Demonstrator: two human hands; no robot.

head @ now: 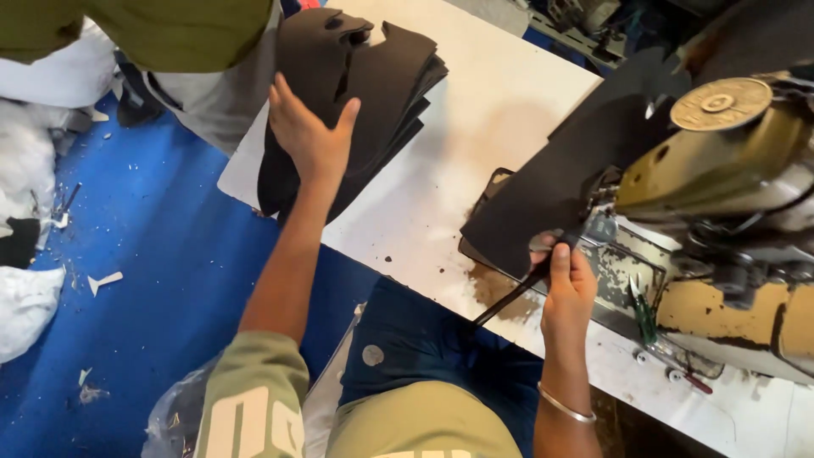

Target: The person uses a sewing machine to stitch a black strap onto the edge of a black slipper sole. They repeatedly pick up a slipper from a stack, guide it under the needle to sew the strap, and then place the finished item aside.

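— Where are the hands?
— The left hand (309,136) lies flat, fingers spread, on the stack of dark cut pieces (373,93) at the worktop's (483,110) far left edge.
— And the right?
— The right hand (566,284) pinches a dark piece (551,187) near the sewing machine (729,170), a thin dark strip (509,301) trailing from it.

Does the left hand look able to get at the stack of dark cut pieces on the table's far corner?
Likely yes: the left hand already lies flat on the stack of dark cut pieces, arm stretched out, with nothing between them.
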